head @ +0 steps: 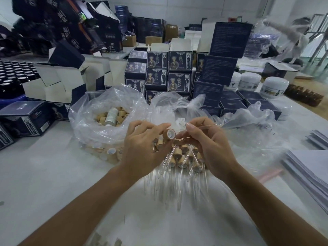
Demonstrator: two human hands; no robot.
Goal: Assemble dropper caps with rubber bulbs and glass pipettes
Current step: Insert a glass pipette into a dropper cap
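Wood-toned and round, a dropper cap [170, 133] is pinched between the thumb and fingertips of the left hand [143, 146], its pale open underside turned toward the right hand [206, 144]. A glass pipette [204, 126] is pinched by the right thumb and forefinger, the thin clear tube running out toward three o'clock, while its near end is held just beside the cap; whether the two are touching cannot be told. Below both hands, at six o'clock, a pile of assembled droppers [179, 157] is spread on the white table [44, 174], caps uppermost and glass tubes fanned toward the viewer. At ten o'clock from the hands, a clear plastic bag [106, 110] is seen filled with loose wooden caps, a white bottle lying among them. Crumpled plastic [248, 121] is spread at two o'clock. Dark printed boxes [159, 71] are stacked at twelve o'clock, and white jars [275, 86] are set further toward two o'clock.
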